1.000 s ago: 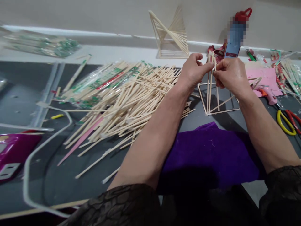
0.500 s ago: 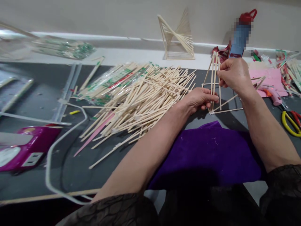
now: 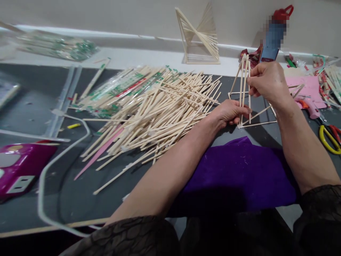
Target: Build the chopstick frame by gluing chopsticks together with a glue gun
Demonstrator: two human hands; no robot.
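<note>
A frame of bamboo chopsticks (image 3: pixel 232 83) stands on the dark table at the right, its upright sticks meeting near the top. My left hand (image 3: pixel 236 113) pinches the uprights low down, close to the front base corner. Between the thumb and fingers of my right hand (image 3: pixel 266 80) is a single chopstick (image 3: pixel 249 103), held nearly upright beside those uprights. Its lower end is by my left fingertips; whether it touches the frame I cannot tell. Left of my hands lies a big heap of loose chopsticks (image 3: pixel 165 110).
A finished-looking twisted chopstick model (image 3: pixel 198 35) stands on the back ledge. At right are a pink glue gun (image 3: pixel 312 108), yellow-and-red scissors (image 3: pixel 329 140) and a blue bottle (image 3: pixel 273 39). A white cable (image 3: pixel 42 185) and a magenta power strip (image 3: pixel 23 167) lie left. Purple cloth (image 3: pixel 239 174) is in front.
The view has swung slightly right, so the things at left sit further left. Both hands keep nearly the same place and grip, with the held chopstick still upright by the frame.
</note>
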